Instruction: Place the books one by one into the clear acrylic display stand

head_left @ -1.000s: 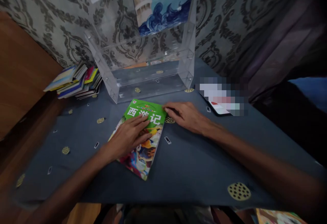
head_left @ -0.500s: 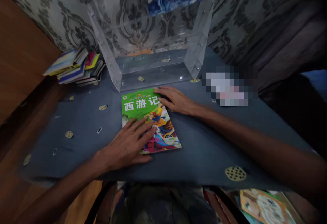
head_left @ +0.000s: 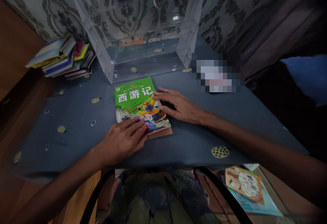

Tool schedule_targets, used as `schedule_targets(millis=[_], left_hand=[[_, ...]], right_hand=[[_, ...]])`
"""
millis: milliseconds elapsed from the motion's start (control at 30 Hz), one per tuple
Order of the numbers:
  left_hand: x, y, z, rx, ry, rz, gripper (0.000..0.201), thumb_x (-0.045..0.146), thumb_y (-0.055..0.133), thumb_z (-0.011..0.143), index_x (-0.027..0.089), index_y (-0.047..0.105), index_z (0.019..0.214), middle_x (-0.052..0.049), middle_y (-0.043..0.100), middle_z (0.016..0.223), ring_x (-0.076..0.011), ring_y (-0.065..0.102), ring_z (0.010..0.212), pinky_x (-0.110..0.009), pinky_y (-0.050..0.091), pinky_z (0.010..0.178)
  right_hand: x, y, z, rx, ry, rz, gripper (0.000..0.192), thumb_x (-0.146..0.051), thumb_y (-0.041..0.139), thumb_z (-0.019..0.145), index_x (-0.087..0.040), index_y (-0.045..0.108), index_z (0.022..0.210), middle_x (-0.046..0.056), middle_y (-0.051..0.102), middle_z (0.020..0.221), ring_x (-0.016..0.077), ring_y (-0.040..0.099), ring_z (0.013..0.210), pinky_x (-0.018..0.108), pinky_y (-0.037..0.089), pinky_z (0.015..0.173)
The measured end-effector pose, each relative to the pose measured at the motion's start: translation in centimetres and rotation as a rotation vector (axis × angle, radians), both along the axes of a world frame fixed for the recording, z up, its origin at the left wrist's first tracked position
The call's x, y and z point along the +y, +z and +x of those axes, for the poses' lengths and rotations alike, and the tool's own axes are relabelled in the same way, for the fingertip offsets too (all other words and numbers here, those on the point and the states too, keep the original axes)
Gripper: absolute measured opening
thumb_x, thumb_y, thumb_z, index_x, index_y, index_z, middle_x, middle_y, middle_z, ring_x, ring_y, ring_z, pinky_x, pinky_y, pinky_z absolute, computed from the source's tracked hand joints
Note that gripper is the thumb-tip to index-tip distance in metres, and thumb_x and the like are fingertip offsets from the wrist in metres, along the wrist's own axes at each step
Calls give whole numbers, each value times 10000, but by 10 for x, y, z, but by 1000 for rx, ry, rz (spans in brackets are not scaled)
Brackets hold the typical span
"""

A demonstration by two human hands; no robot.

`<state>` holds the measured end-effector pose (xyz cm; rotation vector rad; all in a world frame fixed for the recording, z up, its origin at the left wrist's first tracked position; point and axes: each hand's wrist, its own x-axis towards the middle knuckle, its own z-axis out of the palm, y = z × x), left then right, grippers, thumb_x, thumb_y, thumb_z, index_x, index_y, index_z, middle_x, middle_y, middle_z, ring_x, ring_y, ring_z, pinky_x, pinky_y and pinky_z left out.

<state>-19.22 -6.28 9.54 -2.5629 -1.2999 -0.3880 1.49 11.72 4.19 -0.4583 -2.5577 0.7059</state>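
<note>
A paperback book (head_left: 133, 103) with a green illustrated cover and white Chinese characters lies face up on the cloth-covered table. A strip of its inner pages shows below the cover's lower edge. My left hand (head_left: 125, 137) rests flat over the book's lower left corner, fingers stretched out and close together, hiding that part of the cover. Along the right edge, the fingertips of my right hand (head_left: 180, 106) touch the book with fingers apart; the thumb reaches toward the picture on the cover.
Behind the book stands a clear acrylic rack (head_left: 145, 72). A leaning stack of books (head_left: 63, 60) sits at the back left. A blurred-out item (head_left: 216, 77) lies on the right. Below the table's front edge, more books (head_left: 245, 185) lie at lower right.
My left hand has shifted down to the lower edge, and my right hand from the upper right corner down the right side. The lower page strip now shows; the view has moved slightly.
</note>
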Motion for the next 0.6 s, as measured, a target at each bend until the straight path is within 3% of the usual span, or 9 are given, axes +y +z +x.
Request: schedule_targets(millis=[200,367,467,600], left_hand=[[-1,-4,3,-23,3,9,234,216,522,993,110,682,1126,-120,760,1107,-263,718,1083,-402,639,867],[-5,-11,7,65,45,70,266,289,509,1009,104,676,1102,-130,753,1100,-272,709,1076,-400,621,890],[-9,-10,9,87,70,12,339,345,492,1019,89,648,1178,-158,716,1204,-286,672,1144,-419,589,943],[-2,-9,8,67,108,-153,416,396,424,1046,134,571,1334,-142,610,1404,-279,569,1306,-466,504,1051]], right_hand=[[-24,5,17,3,6,-79,462,-468,484,1003,-211,586,1373,115,556,1484,273,402,1460,543,367,1168],[-42,-2,25,-63,-2,-34,617,-560,546,954,-224,492,1468,131,402,1592,294,334,1494,578,269,1209],[-48,-5,27,-91,-20,-17,645,-607,503,961,-246,458,1494,128,362,1613,290,323,1500,584,259,1211],[-49,-8,27,-91,-20,20,786,-688,460,940,-181,382,1536,170,387,1595,311,333,1493,601,266,1205]])
